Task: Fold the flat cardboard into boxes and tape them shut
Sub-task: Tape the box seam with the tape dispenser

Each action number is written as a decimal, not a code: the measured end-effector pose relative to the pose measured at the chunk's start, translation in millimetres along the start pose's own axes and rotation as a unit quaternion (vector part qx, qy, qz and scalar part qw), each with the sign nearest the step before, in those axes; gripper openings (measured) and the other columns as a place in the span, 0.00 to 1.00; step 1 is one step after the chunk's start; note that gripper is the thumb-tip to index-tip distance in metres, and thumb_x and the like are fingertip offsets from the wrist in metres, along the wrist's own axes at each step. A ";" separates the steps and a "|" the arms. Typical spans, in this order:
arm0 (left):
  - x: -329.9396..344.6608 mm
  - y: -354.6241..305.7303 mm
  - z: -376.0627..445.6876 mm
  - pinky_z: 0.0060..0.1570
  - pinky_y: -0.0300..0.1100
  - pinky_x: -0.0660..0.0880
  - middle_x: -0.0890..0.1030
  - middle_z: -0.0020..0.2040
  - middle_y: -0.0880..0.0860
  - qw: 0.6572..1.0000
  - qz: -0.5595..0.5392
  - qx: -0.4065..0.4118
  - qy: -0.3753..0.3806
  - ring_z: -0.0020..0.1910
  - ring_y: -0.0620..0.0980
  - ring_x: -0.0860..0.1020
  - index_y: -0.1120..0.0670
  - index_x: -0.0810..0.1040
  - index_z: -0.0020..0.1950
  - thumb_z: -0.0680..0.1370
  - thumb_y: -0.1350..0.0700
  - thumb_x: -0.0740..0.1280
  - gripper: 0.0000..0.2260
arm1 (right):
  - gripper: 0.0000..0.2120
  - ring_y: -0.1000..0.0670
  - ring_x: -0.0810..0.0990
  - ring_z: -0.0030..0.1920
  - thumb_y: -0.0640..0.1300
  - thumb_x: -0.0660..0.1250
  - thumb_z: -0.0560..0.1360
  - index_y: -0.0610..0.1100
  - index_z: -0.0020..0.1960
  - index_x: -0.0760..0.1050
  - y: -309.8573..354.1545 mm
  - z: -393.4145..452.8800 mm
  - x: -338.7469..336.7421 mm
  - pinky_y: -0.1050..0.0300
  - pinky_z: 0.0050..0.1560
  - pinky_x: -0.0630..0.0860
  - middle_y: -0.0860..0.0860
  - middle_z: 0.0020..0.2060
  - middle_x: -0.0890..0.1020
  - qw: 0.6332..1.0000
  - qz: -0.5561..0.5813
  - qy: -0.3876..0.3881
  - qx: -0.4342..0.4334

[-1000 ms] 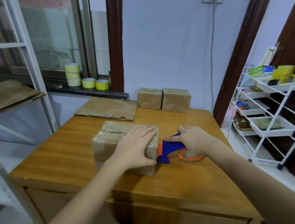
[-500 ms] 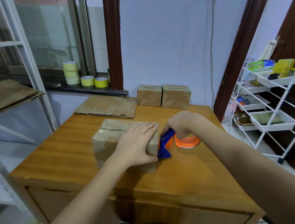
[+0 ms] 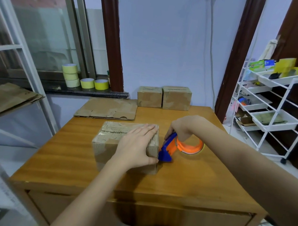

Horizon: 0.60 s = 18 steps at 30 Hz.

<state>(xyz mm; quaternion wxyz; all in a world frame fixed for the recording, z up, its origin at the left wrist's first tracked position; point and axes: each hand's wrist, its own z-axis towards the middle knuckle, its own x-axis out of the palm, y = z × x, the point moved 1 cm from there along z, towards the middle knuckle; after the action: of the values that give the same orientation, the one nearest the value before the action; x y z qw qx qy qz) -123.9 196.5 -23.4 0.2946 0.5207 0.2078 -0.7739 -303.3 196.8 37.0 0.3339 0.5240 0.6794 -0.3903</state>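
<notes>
Since half a second ago the right hand point(image 3: 185, 125) has tipped the tape dispenser point(image 3: 173, 146) a bit lower against the right end of the box, and the orange roll now shows more of its face; left hand barely changed. Left hand point(image 3: 137, 145) lies flat, fingers straight and together, palm down on top of the cardboard box point(image 3: 107, 145), covering its right half, thumb hooked over the near right edge. Right hand grips the dispenser from above, fingers curled round its handle; blue nose of the dispenser touches the box's right side near the lower corner, orange tape roll point(image 3: 190, 145) sits behind it just over the table. Box stands closed in the middle of the wooden table point(image 3: 192, 182), top seam looks taped on the left part, shiny strip visible. Flat cardboard sheet point(image 3: 107, 109) lies at the table's far left edge, apart from the box. Two finished small boxes point(image 3: 163, 98) stand side by side, touching, at the far edge against the wall. Yellow tape rolls point(image 3: 81, 79) sit on the window ledge, three stacked and two beside them. More flat cardboard point(image 3: 3, 99) rests on a shelf at left. White wire rack point(image 3: 274, 116) with trays of assorted items stands at right.
</notes>
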 end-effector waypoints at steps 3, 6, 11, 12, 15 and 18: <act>-0.4 -0.4 -0.1 0.73 0.40 0.51 0.55 0.78 0.44 1.000 -0.001 -0.001 -0.002 0.76 0.44 0.53 0.48 0.51 0.79 0.68 0.34 0.69 0.46 | 0.25 0.48 0.75 0.49 0.40 0.59 0.77 0.54 0.72 0.67 1.8 -9.1 12.3 0.57 0.47 0.73 0.50 0.60 0.77 1.000 0.007 0.013 0.028; -0.2 -0.2 0.1 0.73 0.41 0.52 0.55 0.78 0.45 1.000 -0.003 -0.004 0.002 0.76 0.44 0.53 0.48 0.52 0.79 0.68 0.34 0.69 0.46 | 0.26 0.47 0.74 0.51 0.43 0.58 0.78 0.53 0.75 0.62 2.5 -20.5 28.4 0.56 0.51 0.73 0.49 0.62 0.76 0.998 0.040 0.013 0.043; -2.4 -1.9 0.2 0.73 0.41 0.53 0.56 0.78 0.45 1.000 -0.007 -0.008 0.009 0.76 0.44 0.54 0.48 0.52 0.79 0.68 0.34 0.69 0.46 | 0.26 0.46 0.75 0.48 0.44 0.57 0.78 0.53 0.76 0.59 0.3 -45.5 50.2 0.58 0.44 0.70 0.48 0.59 0.76 0.991 0.120 0.013 0.055; -3.0 -1.9 0.3 0.73 0.41 0.53 0.56 0.78 0.45 1.000 -0.008 -0.007 0.010 0.76 0.44 0.54 0.48 0.53 0.79 0.68 0.33 0.69 0.46 | 0.26 0.46 0.76 0.49 0.44 0.57 0.78 0.53 0.76 0.59 -1.2 -50.0 55.1 0.58 0.45 0.71 0.48 0.60 0.77 0.989 0.138 0.010 0.059; -4.9 -2.5 -0.6 0.73 0.41 0.53 0.56 0.78 0.45 1.000 -0.011 -0.009 0.018 0.76 0.44 0.54 0.48 0.53 0.79 0.68 0.33 0.68 0.46 | 0.26 0.47 0.76 0.55 0.44 0.56 0.79 0.55 0.75 0.59 -5.7 -64.3 67.9 0.57 0.55 0.75 0.48 0.64 0.75 0.984 0.163 -0.005 0.071; -5.9 -3.6 -1.2 0.73 0.42 0.54 0.56 0.78 0.45 1.000 -0.005 -0.014 0.019 0.76 0.44 0.54 0.48 0.52 0.79 0.68 0.33 0.69 0.46 | 0.27 0.47 0.77 0.55 0.43 0.57 0.78 0.58 0.75 0.59 -9.0 -80.2 78.3 0.55 0.56 0.76 0.48 0.64 0.75 0.981 0.178 -0.026 0.072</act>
<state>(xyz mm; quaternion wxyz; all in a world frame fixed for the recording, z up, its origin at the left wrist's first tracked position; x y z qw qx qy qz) -123.8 201.3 -18.3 0.2939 0.5299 0.2269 -0.7624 -333.5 301.4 9.0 0.3771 0.6489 0.5365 -0.3859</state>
